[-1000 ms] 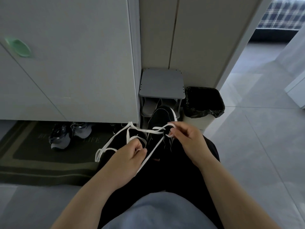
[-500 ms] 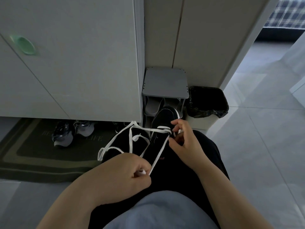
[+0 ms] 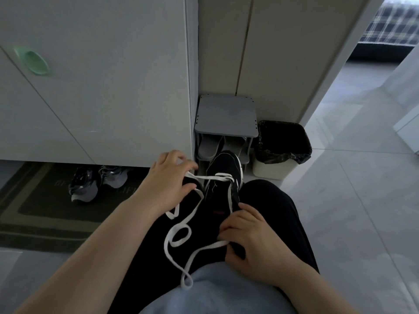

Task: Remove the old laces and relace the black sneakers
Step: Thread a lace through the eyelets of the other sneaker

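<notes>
A black sneaker (image 3: 224, 171) lies on my lap with its toe pointing away from me. A white lace (image 3: 179, 236) crosses its eyelets and trails back in slack loops over my black trousers. My left hand (image 3: 167, 180) sits just left of the sneaker, and the lace passes between its thumb and fingers. My right hand (image 3: 247, 243) rests lower on my lap, fingers curled around the lace, with one strand running from it up to the sneaker. A second dark shoe under my left hand is mostly hidden.
A grey shoe rack (image 3: 226, 116) holding slippers stands right behind the sneaker, with a bin (image 3: 281, 143) lined in black beside it. Grey trainers (image 3: 90, 182) sit on a dark doormat (image 3: 34, 214) to the left. White cabinet doors (image 3: 102, 87) rise ahead; tiled floor extends right.
My left hand moved from near my body forward to the sneaker's left side. My right hand dropped from the sneaker down to my lap. The lace, taut before, now lies slack in loops.
</notes>
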`<action>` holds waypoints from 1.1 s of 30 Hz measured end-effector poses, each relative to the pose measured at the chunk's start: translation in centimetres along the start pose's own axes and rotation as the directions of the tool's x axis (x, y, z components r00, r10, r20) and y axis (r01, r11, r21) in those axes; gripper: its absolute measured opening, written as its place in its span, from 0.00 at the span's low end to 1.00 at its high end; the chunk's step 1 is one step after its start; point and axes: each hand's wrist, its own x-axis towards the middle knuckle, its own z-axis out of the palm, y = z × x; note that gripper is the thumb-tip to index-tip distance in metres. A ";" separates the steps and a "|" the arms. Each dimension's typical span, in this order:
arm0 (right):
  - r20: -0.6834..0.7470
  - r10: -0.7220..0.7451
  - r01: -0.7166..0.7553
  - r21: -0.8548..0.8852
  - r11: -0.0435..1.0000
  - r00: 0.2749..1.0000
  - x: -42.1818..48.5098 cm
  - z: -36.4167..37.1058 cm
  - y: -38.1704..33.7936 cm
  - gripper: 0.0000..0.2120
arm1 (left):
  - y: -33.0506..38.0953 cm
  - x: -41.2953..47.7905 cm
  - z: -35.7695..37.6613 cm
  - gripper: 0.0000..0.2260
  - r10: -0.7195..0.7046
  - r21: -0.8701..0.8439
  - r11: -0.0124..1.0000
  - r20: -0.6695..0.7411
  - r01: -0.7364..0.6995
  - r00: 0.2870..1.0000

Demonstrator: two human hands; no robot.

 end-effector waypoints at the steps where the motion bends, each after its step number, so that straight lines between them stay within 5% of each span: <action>1: 0.010 0.012 -0.012 0.018 1.000 1.000 -0.2 -0.3 -0.1 0.13 | -0.4 0.6 0.4 0.20 0.000 0.016 1.000 0.021 -0.001 1.000; 7: -0.105 0.190 -0.164 0.217 0.962 0.976 2.2 -2.0 -1.1 0.13 | -0.6 4.2 1.3 0.11 -0.032 0.100 0.995 0.274 0.004 0.961; 10: -0.050 0.361 -0.318 0.373 0.871 0.931 3.8 -2.2 -1.7 0.12 | 0.2 4.5 -0.5 0.09 -0.019 -0.169 0.983 0.288 0.070 0.957; 12: 0.048 0.453 -0.397 0.570 0.719 0.890 5.1 -2.4 -2.3 0.13 | 1.4 4.2 -2.7 0.11 -0.008 -0.461 0.874 0.299 0.152 0.954; 15: 0.109 0.404 -0.336 0.767 0.547 0.908 7.7 -2.4 -3.8 0.16 | 3.5 3.4 -6.1 0.12 0.073 -0.751 0.610 0.373 0.254 0.925; 18: 0.087 0.326 -0.216 0.898 0.384 0.941 9.0 -2.5 -4.9 0.16 | 4.0 3.0 -8.4 0.13 0.184 -0.893 0.307 0.395 0.330 0.900; 20: 0.051 0.357 -0.184 0.918 0.351 0.933 8.6 -3.7 -4.9 0.05 | 3.2 3.2 -9.1 0.12 0.115 -0.914 0.271 0.342 0.302 0.933; 23: -0.026 0.501 -0.236 0.860 0.453 0.865 6.5 -5.4 -2.5 0.09 | 0.6 4.1 -9.2 0.08 -0.119 -0.902 0.346 0.231 0.258 0.966; 26: -0.062 0.638 -0.258 0.881 0.396 0.768 3.8 -6.9 0.7 0.12 | -2.5 4.9 -8.3 0.10 -0.249 -0.807 0.535 0.134 0.251 0.959; 33: -0.054 0.663 -0.402 0.758 0.514 0.747 -0.7 -7.9 4.3 0.13 | -6.3 5.5 -6.5 0.08 -0.233 -0.292 0.943 -0.234 0.160 0.944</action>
